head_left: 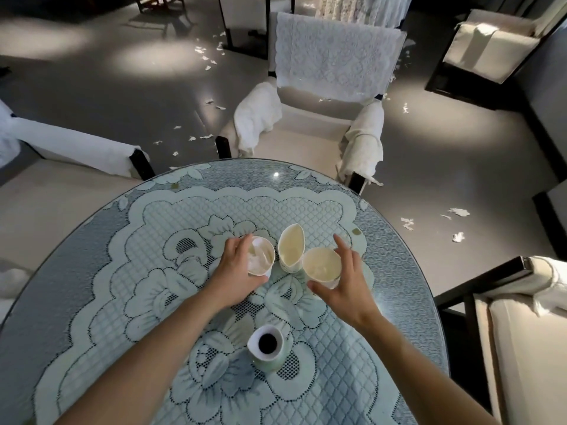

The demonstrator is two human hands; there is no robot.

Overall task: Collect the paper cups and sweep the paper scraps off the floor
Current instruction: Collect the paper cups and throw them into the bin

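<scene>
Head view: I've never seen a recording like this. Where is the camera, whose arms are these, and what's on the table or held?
No machine here: a person wears the camera on the head, so it looks down at their own arms. The left hand grips the left cup; the right hand is spread around the right cup, not yet closed. Between them stands a squashed middle cup. Nearer is a small green vessel, all on the lace-covered table. On the floor lie paper scraps.
</scene>
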